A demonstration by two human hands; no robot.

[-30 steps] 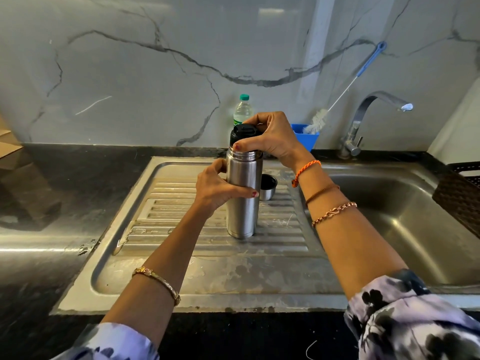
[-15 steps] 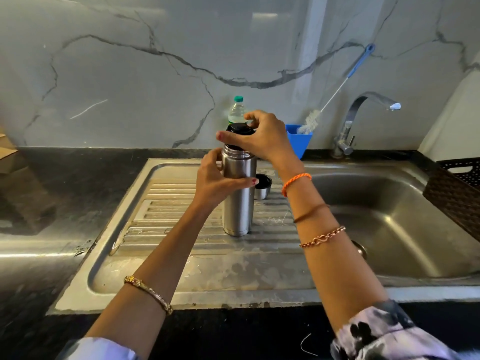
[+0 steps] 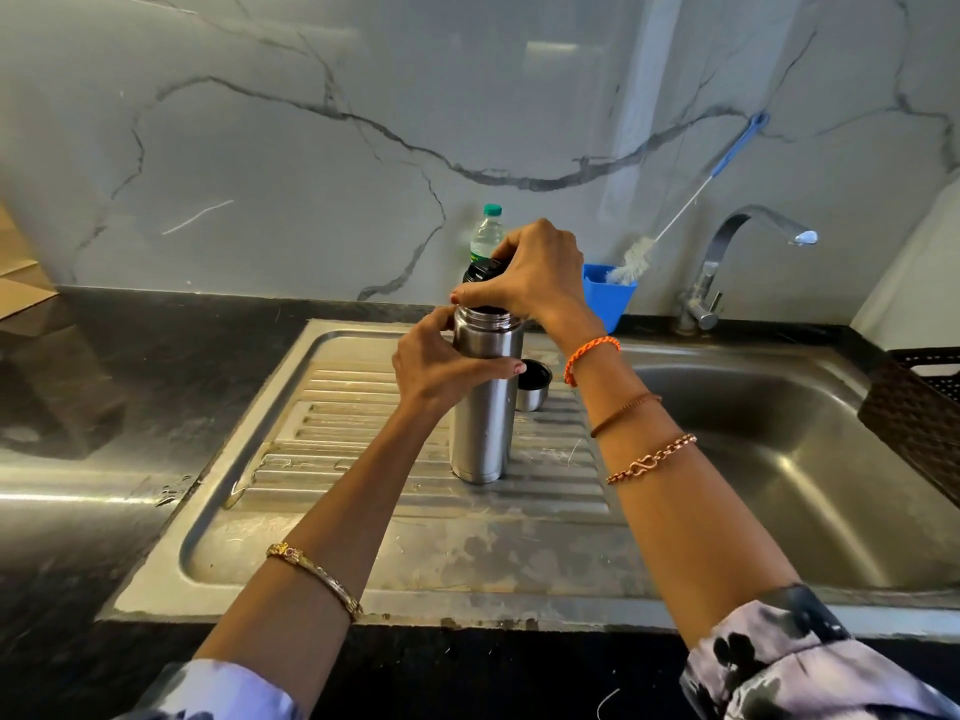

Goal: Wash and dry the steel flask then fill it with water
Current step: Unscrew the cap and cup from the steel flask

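Little changed since before: left hand [image 3: 441, 366] still grips flask [image 3: 483, 397], right hand [image 3: 535, 272] still pinches black stopper [image 3: 480, 275]. Flask upright, mouth up.

Steel flask [image 3: 483, 407] upright on ribbed drainboard [image 3: 363, 459], black stopper [image 3: 480, 275] on mouth.

The flask [image 3: 483, 407] stands on the drainboard [image 3: 363, 459], cup [image 3: 532, 391] just right, sink [image 3: 779, 459] further right.
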